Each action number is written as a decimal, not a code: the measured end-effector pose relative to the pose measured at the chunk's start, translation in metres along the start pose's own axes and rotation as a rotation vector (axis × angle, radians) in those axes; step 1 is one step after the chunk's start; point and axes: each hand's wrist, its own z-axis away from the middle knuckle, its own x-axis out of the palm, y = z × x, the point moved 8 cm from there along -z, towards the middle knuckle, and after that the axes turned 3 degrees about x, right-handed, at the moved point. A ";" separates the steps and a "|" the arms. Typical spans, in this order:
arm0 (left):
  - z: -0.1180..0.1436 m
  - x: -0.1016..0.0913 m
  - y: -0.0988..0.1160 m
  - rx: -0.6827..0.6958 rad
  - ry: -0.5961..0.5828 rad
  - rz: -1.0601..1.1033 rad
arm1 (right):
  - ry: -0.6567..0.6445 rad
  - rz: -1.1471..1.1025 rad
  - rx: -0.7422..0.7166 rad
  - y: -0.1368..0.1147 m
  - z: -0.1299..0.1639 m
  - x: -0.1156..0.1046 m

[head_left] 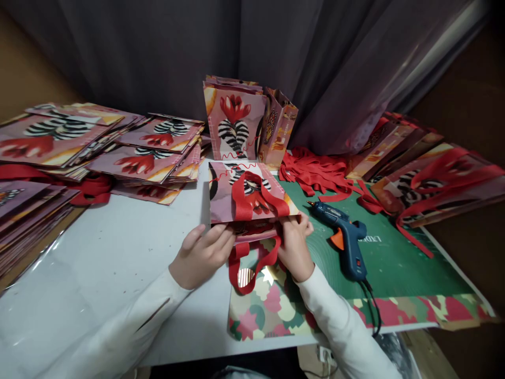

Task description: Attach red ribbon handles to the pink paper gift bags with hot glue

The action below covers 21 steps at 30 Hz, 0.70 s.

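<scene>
A paper gift bag (pixel 221 204) with a red flower and zebra print lies on its side in front of me, its mouth facing me. My left hand (pixel 204 256) grips the left end of the mouth, fingertips hidden at the opening. At the right end, my right hand (pixel 295 246) is closed on the bag's edge, its fingers partly inside or behind the paper. One red ribbon handle (pixel 242 202) loops over the upper panel. Another red ribbon handle (pixel 248 288) hangs from the lower panel towards me.
A blue glue gun (pixel 349 239) rests on a green printed sheet (pixel 398 263) to the right. Behind it lies a heap of red ribbons (pixel 315 171). Standing bags (pixel 234 118) are at the back, flat bag stacks (pixel 59 139) at left, ribboned bags (pixel 442 179) at far right.
</scene>
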 end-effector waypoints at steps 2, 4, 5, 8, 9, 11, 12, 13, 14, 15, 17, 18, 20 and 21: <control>0.000 0.003 -0.006 -0.048 -0.025 0.000 | -0.074 -0.082 -0.060 -0.005 0.001 0.001; 0.001 0.007 -0.015 -0.103 -0.048 -0.010 | -0.108 -0.169 -0.152 -0.013 0.002 -0.006; 0.001 0.008 -0.019 -0.127 -0.056 -0.015 | -0.094 -0.216 -0.195 -0.016 0.002 -0.012; 0.002 0.011 -0.030 -0.164 -0.079 -0.021 | 0.074 -0.412 -0.239 -0.013 -0.001 -0.040; 0.002 0.011 -0.032 -0.167 -0.082 -0.025 | 0.135 -0.495 -0.219 -0.008 -0.002 -0.047; 0.002 0.009 -0.037 -0.168 -0.079 -0.030 | 0.209 -0.678 -0.120 0.007 -0.005 -0.053; 0.002 0.008 -0.039 -0.170 -0.075 -0.034 | 0.211 -0.774 -0.048 0.016 -0.007 -0.051; 0.002 0.007 -0.040 -0.175 -0.071 -0.039 | 0.191 -0.868 0.030 0.024 -0.009 -0.046; 0.002 0.007 -0.042 -0.182 -0.069 -0.043 | 0.164 -0.957 0.109 0.030 -0.011 -0.040; 0.002 0.006 -0.044 -0.190 -0.070 -0.046 | 0.133 -1.036 0.180 0.036 -0.012 -0.034; 0.003 0.005 -0.046 -0.209 -0.076 -0.056 | 0.086 -1.152 0.280 0.043 -0.013 -0.024; 0.003 0.005 -0.047 -0.215 -0.083 -0.058 | 0.075 -1.193 0.313 0.045 -0.013 -0.021; 0.003 0.006 -0.047 -0.215 -0.095 -0.057 | 0.055 -1.255 0.359 0.048 -0.014 -0.017; 0.003 0.006 -0.048 -0.216 -0.098 -0.056 | 0.040 -1.280 0.375 0.049 -0.014 -0.015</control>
